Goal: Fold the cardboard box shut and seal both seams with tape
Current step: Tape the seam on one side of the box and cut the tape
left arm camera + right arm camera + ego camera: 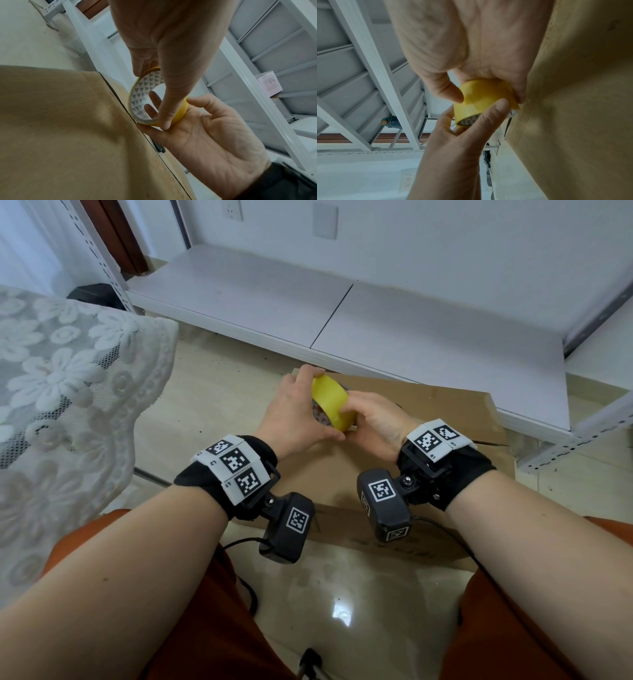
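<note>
A brown cardboard box (428, 419) lies on the floor in front of me, its top flaps folded flat; a dark seam line (120, 102) runs across the top. Above its far left corner both hands hold a yellow tape roll (330, 402). My left hand (306, 409) grips the roll from the left, thumb across its near rim (164, 119). My right hand (359, 414) pinches the roll's outer face (481, 97) between thumb and fingers. The roll's core (139, 97) is white with grey triangles. I cannot make out the tape's loose end.
A white metal shelf unit (342, 313) stands low right behind the box. A lace-covered surface (68, 371) fills the left side. Glossy floor tiles (342, 594) lie between my orange-clad knees. A small pink box (267, 82) sits on a shelf.
</note>
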### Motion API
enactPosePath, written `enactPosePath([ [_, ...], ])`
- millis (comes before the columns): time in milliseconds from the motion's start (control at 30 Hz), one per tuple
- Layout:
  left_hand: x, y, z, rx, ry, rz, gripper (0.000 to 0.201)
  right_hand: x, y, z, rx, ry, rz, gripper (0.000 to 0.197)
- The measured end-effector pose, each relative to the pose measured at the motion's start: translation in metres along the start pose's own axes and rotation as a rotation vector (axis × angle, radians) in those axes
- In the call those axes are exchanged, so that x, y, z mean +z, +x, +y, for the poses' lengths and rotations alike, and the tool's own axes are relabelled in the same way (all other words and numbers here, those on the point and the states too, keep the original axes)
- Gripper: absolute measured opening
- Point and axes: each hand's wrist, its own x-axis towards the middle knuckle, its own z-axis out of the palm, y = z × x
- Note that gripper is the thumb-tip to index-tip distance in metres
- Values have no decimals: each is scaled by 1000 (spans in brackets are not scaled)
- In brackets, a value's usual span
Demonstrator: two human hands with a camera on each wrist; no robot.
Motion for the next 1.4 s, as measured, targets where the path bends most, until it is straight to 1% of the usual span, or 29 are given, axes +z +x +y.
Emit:
enactPosePath([
  [67,0,0,0,-11,-14,-7,100,-1,-2,-2,-1,-17,-19,21],
  [100,0,1,0,-19,-24,-13,100,-3,-2,-2,0,-32,-36,20],
  [233,-2,1,1,-51,-77,-43,101,-8,-4,-3,21,-28,-132,29],
  [333,-3,1,0,-53,-106,-65,101,-11,-5,-5,26,-29,-174,29],
  [400,-3,0,0,-49,-106,-69,101,-12,-6,-4,26,-26,-174,28],
  [467,-2,0,0,-45,-105,-68,100,-12,-5,-3,20,-45,-165,19],
  [600,0,0,-2,-39,-115,-101,103,-14,-4,0,29,-136,-154,13],
  [733,0,1,-4,-62,-171,-130,103,-17,-6,-4,39,-174,-213,17],
  [833,-4,2,-5,-87,-213,-149,101,-17,-8,-7,42,-164,-227,23],
  [900,-5,2,-4,-102,-228,-171,99,-15,-9,-6,47,-187,-196,21],
  [967,-4,1,-3,-107,-225,-199,99,-14,-9,-4,39,-299,-120,25],
  [1033,-4,0,-2,-113,-212,-235,99,-12,-9,-3,28,-394,-93,21],
  [1100,-5,-1,-1,-120,-219,-265,99,-12,-10,-3,35,-410,-120,17],
  [1267,-8,-3,-2,-124,-235,-308,100,-12,-15,-8,69,-422,-201,28],
  [1400,-8,-2,-2,-135,-259,-322,100,-13,-16,-10,93,-384,-206,34],
])
